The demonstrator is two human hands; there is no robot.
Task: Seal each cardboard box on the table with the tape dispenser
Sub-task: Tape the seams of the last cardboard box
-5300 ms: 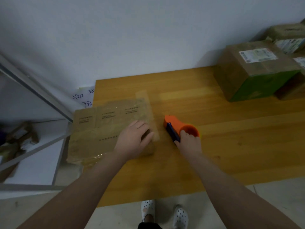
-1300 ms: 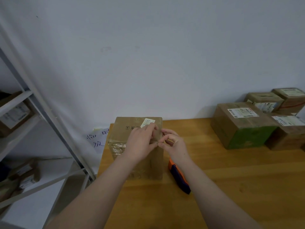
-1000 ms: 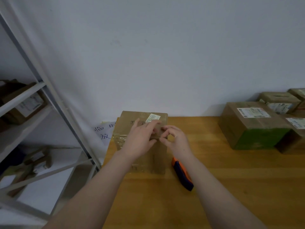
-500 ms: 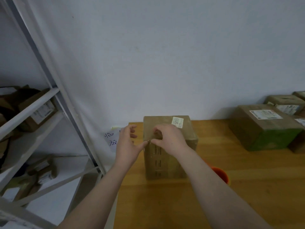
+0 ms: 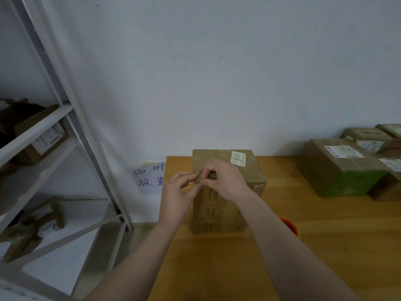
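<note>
Our left hand (image 5: 179, 193) and right hand (image 5: 225, 181) meet at the upper left edge of the upright cardboard box (image 5: 230, 205), and the fingers (image 5: 183, 176) of both are curled, pinching that edge. Below the fingers the box stands on the wooden bench (image 5: 336, 246). Right of them, behind our forearm, peeks the orange tape dispenser (image 5: 290, 228). Farther right sit more labelled boxes (image 5: 338, 170). Left of the fingers are a handwritten note (image 5: 149, 178) against the white wall (image 5: 217, 83) and a metal shelf rack (image 5: 65, 131).
</note>
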